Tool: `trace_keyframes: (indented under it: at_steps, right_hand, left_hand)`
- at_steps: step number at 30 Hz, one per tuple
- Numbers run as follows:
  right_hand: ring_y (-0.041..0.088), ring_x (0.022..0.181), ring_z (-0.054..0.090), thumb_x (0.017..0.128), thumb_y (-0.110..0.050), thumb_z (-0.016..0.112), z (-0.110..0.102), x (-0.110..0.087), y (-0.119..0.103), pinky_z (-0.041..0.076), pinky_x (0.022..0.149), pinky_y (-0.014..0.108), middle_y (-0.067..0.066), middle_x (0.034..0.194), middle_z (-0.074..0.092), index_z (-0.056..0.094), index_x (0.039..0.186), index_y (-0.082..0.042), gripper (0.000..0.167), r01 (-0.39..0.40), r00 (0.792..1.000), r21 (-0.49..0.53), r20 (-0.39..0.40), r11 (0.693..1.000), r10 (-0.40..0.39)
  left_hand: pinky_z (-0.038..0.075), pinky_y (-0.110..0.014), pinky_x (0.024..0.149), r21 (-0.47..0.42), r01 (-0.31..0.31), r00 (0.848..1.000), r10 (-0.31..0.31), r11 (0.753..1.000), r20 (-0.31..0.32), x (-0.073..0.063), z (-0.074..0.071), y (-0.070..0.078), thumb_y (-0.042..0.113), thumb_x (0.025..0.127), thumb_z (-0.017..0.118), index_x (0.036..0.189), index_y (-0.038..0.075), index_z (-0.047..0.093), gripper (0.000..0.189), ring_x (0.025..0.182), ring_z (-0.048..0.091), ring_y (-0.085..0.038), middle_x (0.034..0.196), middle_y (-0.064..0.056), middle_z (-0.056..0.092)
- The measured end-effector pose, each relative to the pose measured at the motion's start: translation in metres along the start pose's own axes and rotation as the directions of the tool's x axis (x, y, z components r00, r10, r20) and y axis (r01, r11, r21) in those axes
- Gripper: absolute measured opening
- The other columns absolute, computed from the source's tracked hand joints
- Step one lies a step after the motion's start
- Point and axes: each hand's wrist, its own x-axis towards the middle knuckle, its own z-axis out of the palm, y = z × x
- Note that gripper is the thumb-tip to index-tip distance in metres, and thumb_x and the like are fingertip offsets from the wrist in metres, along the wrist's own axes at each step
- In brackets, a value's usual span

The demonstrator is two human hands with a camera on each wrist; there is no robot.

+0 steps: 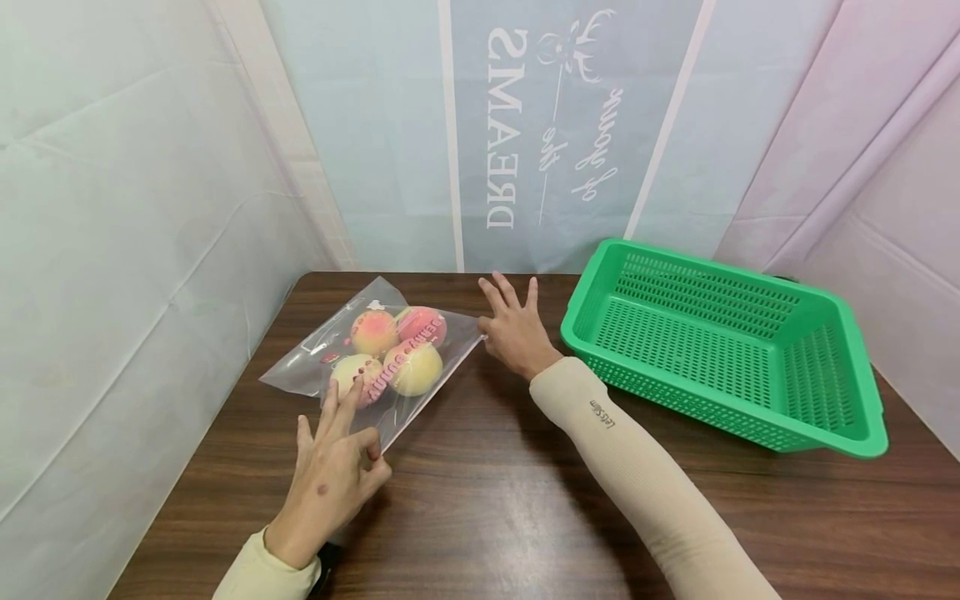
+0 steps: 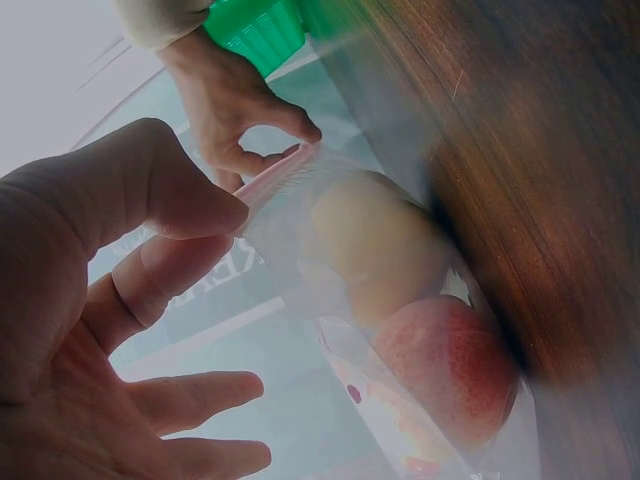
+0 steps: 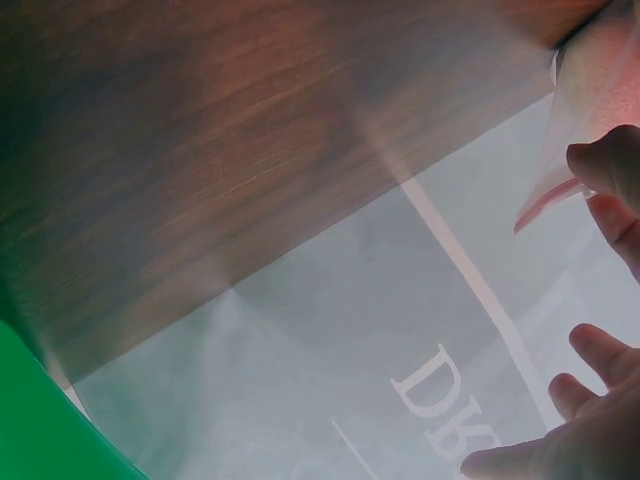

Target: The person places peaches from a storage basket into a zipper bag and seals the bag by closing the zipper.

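Observation:
A clear plastic bag [image 1: 348, 321] with pink printing lies on the dark table, several peaches [image 1: 415, 369] inside it. My left hand [image 1: 326, 483] pinches the near corner of the bag's edge between thumb and index finger, its other fingers stretched out. The far corner of that same edge is pinched by my right hand [image 1: 517, 333], with the remaining fingers spread. In the left wrist view, the pink zip strip [image 2: 275, 182] runs between both hands, and a red peach [image 2: 450, 370] shows through the plastic. The right wrist view catches only part of the bag.
To the right stands a green perforated basket [image 1: 705, 358] with nothing in it, close to my right forearm. A wooden table [image 1: 480, 517] lies beneath everything. Behind it hangs a pale blue cloth [image 1: 390, 150] with mirrored lettering.

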Motion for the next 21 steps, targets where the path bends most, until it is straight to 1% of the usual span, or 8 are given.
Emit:
trace_keyframes:
  at_steps: [4,13,21]
  right_hand:
    - [0.037,0.149,0.019,0.084,-0.025,0.080,0.0006,0.0010,0.0003,0.017,0.105,0.077,0.016,0.156,0.035,0.077,0.096,-0.020,0.013,-0.012,1.000,-0.024,0.003,1.000,0.012]
    - [0.038,0.147,0.023,0.083,-0.026,0.081,0.0015,0.0026,0.0021,0.020,0.105,0.077,0.018,0.155,0.037,0.077,0.097,-0.021,0.015,-0.030,1.000,-0.080,0.006,0.996,0.030]
    - [0.037,0.149,0.019,0.084,-0.029,0.081,0.0012,0.0026,0.0031,0.018,0.106,0.076,0.018,0.156,0.035,0.076,0.101,-0.020,0.019,-0.023,0.999,-0.107,0.035,0.994,0.027]
  left_hand:
    - [0.018,-0.089,0.086,0.004,-0.006,1.000,0.006,1.000,-0.009,-0.0001,0.0004,-0.0004,-0.004,0.058,0.074,0.056,0.024,0.046,0.039,0.136,0.031,-0.060,0.147,-0.026,0.045]
    - [0.018,-0.089,0.087,0.008,0.001,1.000,-0.001,1.000,-0.006,-0.0001,0.0000,-0.0014,-0.003,0.057,0.074,0.055,0.024,0.046,0.039,0.136,0.031,-0.059,0.148,-0.026,0.045]
    - [0.018,-0.089,0.087,0.002,0.012,1.000,-0.012,1.000,0.005,-0.0008,-0.0009,-0.0009,-0.003,0.057,0.076,0.056,0.024,0.047,0.040,0.137,0.030,-0.059,0.148,-0.026,0.044]
